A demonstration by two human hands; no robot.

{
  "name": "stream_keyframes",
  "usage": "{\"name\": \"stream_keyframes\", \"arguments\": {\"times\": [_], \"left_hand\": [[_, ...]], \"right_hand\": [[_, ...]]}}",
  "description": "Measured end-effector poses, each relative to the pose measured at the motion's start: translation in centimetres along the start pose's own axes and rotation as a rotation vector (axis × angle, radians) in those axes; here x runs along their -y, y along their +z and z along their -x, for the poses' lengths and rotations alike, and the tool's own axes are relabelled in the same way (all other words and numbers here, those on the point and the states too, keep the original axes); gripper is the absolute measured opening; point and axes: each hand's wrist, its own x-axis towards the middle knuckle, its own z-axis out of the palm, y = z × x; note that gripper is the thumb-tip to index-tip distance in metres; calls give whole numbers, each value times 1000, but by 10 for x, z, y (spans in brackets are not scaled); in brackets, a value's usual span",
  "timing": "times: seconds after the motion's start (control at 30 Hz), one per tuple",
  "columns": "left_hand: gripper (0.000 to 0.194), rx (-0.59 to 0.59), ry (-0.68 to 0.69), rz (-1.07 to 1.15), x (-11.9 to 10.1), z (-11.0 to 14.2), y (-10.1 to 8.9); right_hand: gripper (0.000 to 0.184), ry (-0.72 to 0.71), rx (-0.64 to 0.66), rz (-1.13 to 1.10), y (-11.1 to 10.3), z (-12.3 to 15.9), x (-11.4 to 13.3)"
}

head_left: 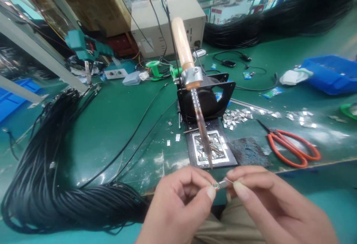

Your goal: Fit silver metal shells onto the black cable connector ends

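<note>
A small metal piece [220, 184] sits pinched between both hands at the lower edge of the view, just below the tip of a soldering iron [195, 99]. The left hand [178, 203] grips it from the left with thumb and forefinger closed on it; the right hand [267, 203] meets it from the right, its fingers [241, 190] likewise clamped on the same piece. What exactly the piece is remains too small to tell.

The soldering iron stands tilted in a clamp, wooden handle up, its tip pointing down over a dark tray [212, 147] that holds silvery scraps. A black fan housing [214, 95] stands just behind the iron. Right of the tray lies a dark pad [249, 151], and beyond that a pair of orange-handled scissors [292, 145]. Small metal tabs [237, 116] are scattered on the green desk [117, 117] near the fan. A thick bundle of black cables [50, 169] loops across the left side of the desk, and a blue bin [331, 73] stands at the far right.
</note>
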Motion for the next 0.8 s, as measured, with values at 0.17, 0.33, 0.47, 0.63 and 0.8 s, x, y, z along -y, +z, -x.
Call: {"name": "stream_keyframes", "arguments": {"times": [0.17,0.33,0.47,0.63,0.8], "left_hand": [[16,63,82,-58,7,3,-1],[14,35,145,-113,11,7,1],[13,41,107,-117,12,11,1],[15,26,15,-204,12,11,0],[21,40,-64,-197,7,12,0]], "right_hand": [[14,80,40,-94,10,-3,7],[13,70,49,-71,12,4,9],[13,51,49,-91,11,9,8],[13,23,45,-110,11,14,7],[13,100,-70,-215,22,20,13]]}}
